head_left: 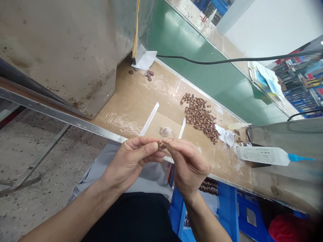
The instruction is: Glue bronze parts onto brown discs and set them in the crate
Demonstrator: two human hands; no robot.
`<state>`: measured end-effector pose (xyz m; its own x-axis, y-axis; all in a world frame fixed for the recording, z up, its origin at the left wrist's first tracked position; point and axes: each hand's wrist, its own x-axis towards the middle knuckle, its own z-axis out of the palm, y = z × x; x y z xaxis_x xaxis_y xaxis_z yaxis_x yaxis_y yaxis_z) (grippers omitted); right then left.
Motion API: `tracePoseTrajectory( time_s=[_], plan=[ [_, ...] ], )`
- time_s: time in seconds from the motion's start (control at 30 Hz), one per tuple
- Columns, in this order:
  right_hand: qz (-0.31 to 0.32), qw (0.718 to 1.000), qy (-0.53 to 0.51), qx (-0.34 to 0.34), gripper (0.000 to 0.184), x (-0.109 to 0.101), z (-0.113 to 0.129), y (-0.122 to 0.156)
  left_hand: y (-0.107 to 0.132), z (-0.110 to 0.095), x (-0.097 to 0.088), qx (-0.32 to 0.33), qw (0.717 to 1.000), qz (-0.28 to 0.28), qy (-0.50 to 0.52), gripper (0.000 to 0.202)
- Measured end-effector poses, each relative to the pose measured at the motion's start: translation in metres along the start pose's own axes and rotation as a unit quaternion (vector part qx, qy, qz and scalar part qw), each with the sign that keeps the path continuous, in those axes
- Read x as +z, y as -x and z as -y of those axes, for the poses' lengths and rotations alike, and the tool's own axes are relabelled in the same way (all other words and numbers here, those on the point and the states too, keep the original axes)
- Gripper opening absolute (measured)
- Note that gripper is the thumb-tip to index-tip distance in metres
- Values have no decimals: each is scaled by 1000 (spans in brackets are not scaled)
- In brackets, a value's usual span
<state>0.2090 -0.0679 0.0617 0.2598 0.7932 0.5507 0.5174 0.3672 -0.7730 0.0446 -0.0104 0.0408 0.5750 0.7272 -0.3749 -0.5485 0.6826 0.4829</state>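
My left hand (pixel 133 159) pinches a small brown and copper-coloured part (pixel 162 146) between thumb and forefinger. From the other side, the fingertips of my right hand (pixel 190 163) close together at the same part and partly cover it. Whether anything else is between those right fingertips is too small to tell. Just beyond the hands, a small clear plastic dish (pixel 166 131) sits on the cardboard-covered bench (pixel 126 111), with tiny bits beside it. A heap of similar brown and copper-coloured parts (pixel 200 116) lies to its right.
Metal housings (pixel 58 50) stand at left and right. A white bottle with a blue nozzle (pixel 263 155) lies at right. Behind runs a green belt (pixel 186 50), crossed by a black cable (pixel 214 62). Brown discs (pixel 149 75) lie at the back. A blue crate (pixel 228 208) is below.
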Motion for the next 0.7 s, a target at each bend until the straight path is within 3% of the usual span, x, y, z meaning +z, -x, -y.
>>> tracePoseTrajectory(
  time_s=[0.43,0.7],
  plan=[
    [8,999,19,-27,37,-6,1,1,3,-7,7,-8,998,-26,-49,17],
    [-8,998,37,-59,40,-7,-3,6,0,-1,11,-3,997,-44,-66,19]
  ],
)
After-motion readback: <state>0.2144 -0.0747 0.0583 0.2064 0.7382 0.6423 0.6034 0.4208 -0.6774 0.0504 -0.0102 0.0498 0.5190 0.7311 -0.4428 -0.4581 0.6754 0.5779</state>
